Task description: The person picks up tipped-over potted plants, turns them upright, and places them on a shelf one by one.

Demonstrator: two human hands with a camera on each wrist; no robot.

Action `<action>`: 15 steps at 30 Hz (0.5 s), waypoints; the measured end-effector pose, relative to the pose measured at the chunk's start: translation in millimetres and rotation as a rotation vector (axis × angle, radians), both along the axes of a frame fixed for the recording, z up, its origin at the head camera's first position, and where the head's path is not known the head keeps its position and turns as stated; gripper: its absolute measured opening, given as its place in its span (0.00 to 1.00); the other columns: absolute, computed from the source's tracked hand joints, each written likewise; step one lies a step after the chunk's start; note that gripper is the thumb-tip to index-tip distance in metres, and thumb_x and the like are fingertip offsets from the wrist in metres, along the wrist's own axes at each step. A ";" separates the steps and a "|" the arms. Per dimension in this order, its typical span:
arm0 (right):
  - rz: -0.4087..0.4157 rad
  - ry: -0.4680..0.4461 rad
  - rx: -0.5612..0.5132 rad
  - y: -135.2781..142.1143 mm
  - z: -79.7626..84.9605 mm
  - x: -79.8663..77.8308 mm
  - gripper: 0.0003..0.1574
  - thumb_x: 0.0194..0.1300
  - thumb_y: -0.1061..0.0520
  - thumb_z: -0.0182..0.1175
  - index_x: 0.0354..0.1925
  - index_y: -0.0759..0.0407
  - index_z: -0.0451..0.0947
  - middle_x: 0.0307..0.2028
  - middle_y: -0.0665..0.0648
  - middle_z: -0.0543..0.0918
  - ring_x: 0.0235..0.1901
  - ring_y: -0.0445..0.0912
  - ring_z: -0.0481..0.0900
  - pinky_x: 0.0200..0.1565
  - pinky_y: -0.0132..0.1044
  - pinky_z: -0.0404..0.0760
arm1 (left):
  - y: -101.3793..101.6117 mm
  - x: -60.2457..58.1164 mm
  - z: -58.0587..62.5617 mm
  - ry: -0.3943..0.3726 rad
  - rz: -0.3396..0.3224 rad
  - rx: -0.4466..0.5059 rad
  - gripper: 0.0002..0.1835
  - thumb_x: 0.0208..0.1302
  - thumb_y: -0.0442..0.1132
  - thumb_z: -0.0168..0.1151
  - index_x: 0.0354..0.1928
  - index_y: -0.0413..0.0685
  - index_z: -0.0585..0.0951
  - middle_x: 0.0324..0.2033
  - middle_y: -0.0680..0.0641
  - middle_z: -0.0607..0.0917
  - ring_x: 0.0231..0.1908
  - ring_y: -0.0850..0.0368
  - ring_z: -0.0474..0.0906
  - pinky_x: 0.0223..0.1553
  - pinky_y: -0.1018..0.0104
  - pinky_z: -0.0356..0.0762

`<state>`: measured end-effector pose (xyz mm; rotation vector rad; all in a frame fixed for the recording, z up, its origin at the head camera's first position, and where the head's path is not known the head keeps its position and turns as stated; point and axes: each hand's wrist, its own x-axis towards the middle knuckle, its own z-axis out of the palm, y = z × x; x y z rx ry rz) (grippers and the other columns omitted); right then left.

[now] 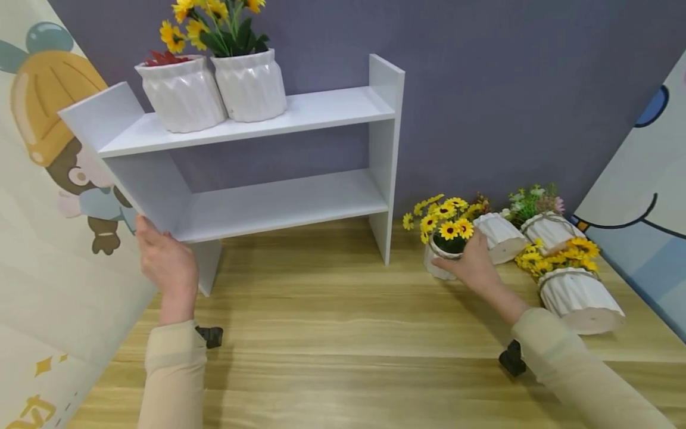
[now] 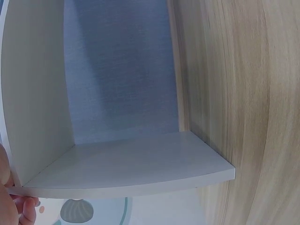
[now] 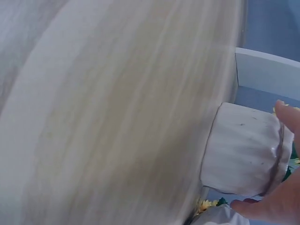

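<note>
My left hand (image 1: 168, 262) grips the left side panel of a white two-tier shelf (image 1: 289, 193), at the height of the lower board. In the left wrist view its fingertips (image 2: 29, 211) curl round the panel's edge. My right hand (image 1: 474, 262) holds a small white flowerpot (image 3: 243, 150) near its rim, thumb in front and fingers at the far side. Yellow daisy-like flowers (image 1: 449, 228) fill this pot, which stands upright on the wooden table, right of the shelf. In the right wrist view the thumb and fingers reach round the pot from the right.
Two white pots (image 1: 252, 86) stand on the shelf's upper board, one with yellow flowers, one with red leaves. Several potted flowers lie tipped over at the right, the nearest pot (image 1: 581, 301) by my right sleeve. A dark wall (image 1: 509, 107) rises behind the table (image 1: 343, 345).
</note>
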<state>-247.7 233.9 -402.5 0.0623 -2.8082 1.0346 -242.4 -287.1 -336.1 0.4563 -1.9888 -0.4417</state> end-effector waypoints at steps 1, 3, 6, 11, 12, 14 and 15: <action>0.004 -0.010 0.009 -0.3 -0.5 -0.2 0.75 0.48 0.36 0.65 0.67 0.71 0.25 0.63 0.82 0.38 0.60 0.74 0.47 0.54 0.67 0.58 | -0.1 0.2 0.1 0.001 0.000 0.000 0.23 0.67 0.35 0.41 0.63 0.43 0.53 0.46 0.27 0.73 0.36 0.29 0.73 0.34 0.37 0.70; -0.003 -0.029 0.032 -0.9 -3.1 -0.6 0.76 0.48 0.35 0.64 0.67 0.73 0.26 0.62 0.83 0.40 0.59 0.75 0.49 0.54 0.66 0.59 | -0.4 0.3 -0.2 -0.004 0.000 0.003 0.23 0.67 0.35 0.41 0.63 0.43 0.53 0.46 0.27 0.73 0.36 0.29 0.73 0.34 0.37 0.70; -0.015 -0.056 0.045 -2.5 -7.9 -1.6 0.76 0.48 0.35 0.64 0.66 0.75 0.27 0.60 0.84 0.42 0.58 0.76 0.51 0.55 0.66 0.59 | -0.7 0.4 -1.0 -0.015 -0.003 0.006 0.23 0.67 0.35 0.40 0.63 0.43 0.52 0.46 0.27 0.73 0.37 0.29 0.73 0.34 0.37 0.70; -0.046 -0.046 0.030 -6.8 -12.3 -5.7 0.77 0.48 0.35 0.64 0.66 0.73 0.23 0.62 0.84 0.38 0.58 0.77 0.50 0.54 0.68 0.58 | -1.3 0.1 -0.9 -0.012 0.006 -0.006 0.23 0.67 0.36 0.40 0.63 0.43 0.53 0.45 0.27 0.73 0.36 0.28 0.73 0.33 0.36 0.70; -0.053 -0.034 0.026 -7.4 -12.9 -6.7 0.77 0.48 0.35 0.64 0.66 0.72 0.24 0.62 0.84 0.38 0.58 0.78 0.50 0.54 0.68 0.58 | -1.3 0.0 -0.6 -0.010 0.008 -0.007 0.23 0.67 0.36 0.40 0.63 0.44 0.53 0.45 0.27 0.73 0.36 0.29 0.73 0.33 0.36 0.70; -0.074 -0.011 0.022 -8.9 -13.7 -7.9 0.76 0.47 0.35 0.65 0.67 0.72 0.25 0.62 0.83 0.40 0.58 0.77 0.51 0.54 0.68 0.58 | -1.4 -0.2 -0.2 -0.011 0.006 -0.008 0.23 0.67 0.36 0.40 0.63 0.43 0.53 0.45 0.27 0.72 0.36 0.28 0.73 0.33 0.36 0.70; -0.083 -0.002 0.019 -9.4 -14.2 -8.1 0.76 0.47 0.35 0.65 0.67 0.72 0.26 0.62 0.83 0.41 0.58 0.77 0.51 0.54 0.68 0.58 | -1.5 -0.3 -0.1 -0.012 0.005 -0.006 0.23 0.67 0.36 0.40 0.63 0.43 0.53 0.46 0.27 0.72 0.37 0.28 0.73 0.34 0.36 0.70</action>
